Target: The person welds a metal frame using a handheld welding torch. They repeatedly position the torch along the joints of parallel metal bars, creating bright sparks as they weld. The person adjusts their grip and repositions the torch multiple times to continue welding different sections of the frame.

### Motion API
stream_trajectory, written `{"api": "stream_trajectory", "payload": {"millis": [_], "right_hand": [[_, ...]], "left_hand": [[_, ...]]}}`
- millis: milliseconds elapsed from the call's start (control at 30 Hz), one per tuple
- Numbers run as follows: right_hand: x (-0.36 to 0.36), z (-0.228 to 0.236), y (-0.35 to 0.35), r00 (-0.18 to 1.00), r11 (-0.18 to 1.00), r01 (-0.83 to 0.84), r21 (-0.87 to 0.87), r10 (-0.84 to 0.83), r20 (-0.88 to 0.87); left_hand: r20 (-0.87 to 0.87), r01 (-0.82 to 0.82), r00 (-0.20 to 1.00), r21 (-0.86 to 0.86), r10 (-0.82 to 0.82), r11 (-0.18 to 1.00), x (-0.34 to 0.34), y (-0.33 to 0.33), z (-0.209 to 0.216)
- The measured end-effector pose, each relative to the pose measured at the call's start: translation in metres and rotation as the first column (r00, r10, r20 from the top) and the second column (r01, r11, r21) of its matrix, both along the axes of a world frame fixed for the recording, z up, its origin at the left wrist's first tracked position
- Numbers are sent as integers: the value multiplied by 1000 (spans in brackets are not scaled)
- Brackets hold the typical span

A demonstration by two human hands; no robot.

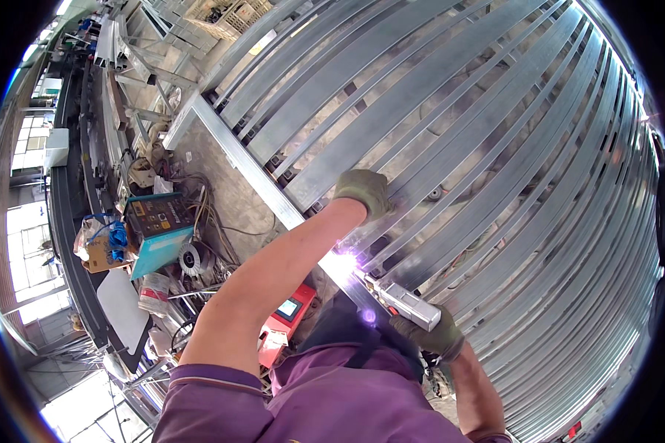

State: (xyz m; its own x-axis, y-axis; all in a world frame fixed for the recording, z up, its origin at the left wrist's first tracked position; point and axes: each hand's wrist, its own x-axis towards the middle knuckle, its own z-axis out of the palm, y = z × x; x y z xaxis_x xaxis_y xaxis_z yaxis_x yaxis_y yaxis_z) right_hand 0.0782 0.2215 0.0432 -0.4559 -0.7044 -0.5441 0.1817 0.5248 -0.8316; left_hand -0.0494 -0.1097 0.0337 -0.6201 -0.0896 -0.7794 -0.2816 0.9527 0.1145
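Welding torch at the edge rail, arc lit

Right hand (445,336), gloved: fingers wrapped around a grey welding torch (410,304), nozzle angled in toward the rail. A glaring arc (345,263) burns on the edge rail (245,176), near a slat end, just in front of the person's body. Left hand (363,192), gloved: fingers curled, resting on the metal slats (347,159) beyond the arc; cannot tell whether they grip or only press. Glare hides the joint itself.

Notes on method: my judgement is that a steady torch angle and even pace matter most here. The left hand seems best used bearing down so the slat sits flush, glove clear of the heat. The bare forearm lies near the sparks; a sleeve would be wiser.
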Motion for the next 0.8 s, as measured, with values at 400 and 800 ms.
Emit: {"api": "stream_trajectory", "payload": {"millis": [400, 800], "right_hand": [[-9, 12, -10, 977, 996, -35, 87, 16, 213], [-5, 12, -8, 988, 986, -143, 87, 137, 74]], "left_hand": [[-695, -821, -21, 422, 719, 384, 206, -195, -74], [-543, -877, -304, 480, 783, -7, 221, -179, -128]]}}
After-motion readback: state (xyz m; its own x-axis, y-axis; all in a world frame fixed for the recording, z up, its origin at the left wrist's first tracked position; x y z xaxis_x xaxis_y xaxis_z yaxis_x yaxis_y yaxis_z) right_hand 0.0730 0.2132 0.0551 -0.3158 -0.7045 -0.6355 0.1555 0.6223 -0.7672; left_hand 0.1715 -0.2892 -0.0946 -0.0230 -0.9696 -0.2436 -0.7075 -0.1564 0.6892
